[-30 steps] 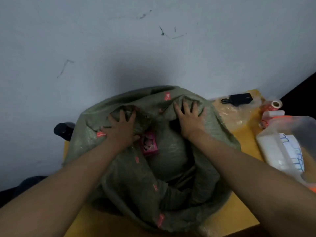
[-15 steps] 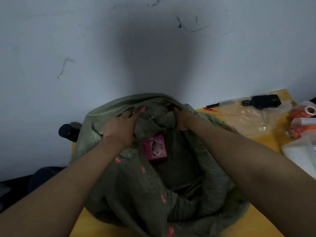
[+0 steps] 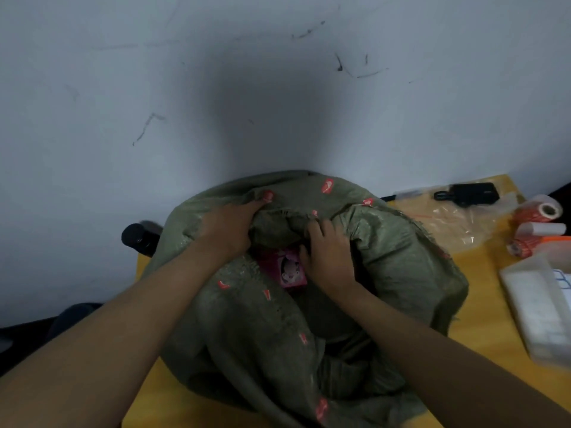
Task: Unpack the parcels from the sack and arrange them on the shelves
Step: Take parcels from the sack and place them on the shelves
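Sack point(image 3: 386, 273) sits mid-table, mouth at 12 o'clock. Left hand point(image 3: 227, 230) and right hand point(image 3: 329, 257) both clutch its bunched rim. Pink box point(image 3: 290, 270) lies between them; spread rim wide before lifting it.

A black device point(image 3: 469, 194) lies on a clear plastic bag point(image 3: 457, 223) at the table's point(image 3: 482, 291) far right corner. Tape rolls point(image 3: 540, 213) and a plastic box point(image 3: 537, 307) sit along its right edge.

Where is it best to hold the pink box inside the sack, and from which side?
Probably its two long side edges, coming from above through the sack mouth: the pink box lies face up, its upper end tucked under cloth, between the left hand and right hand.
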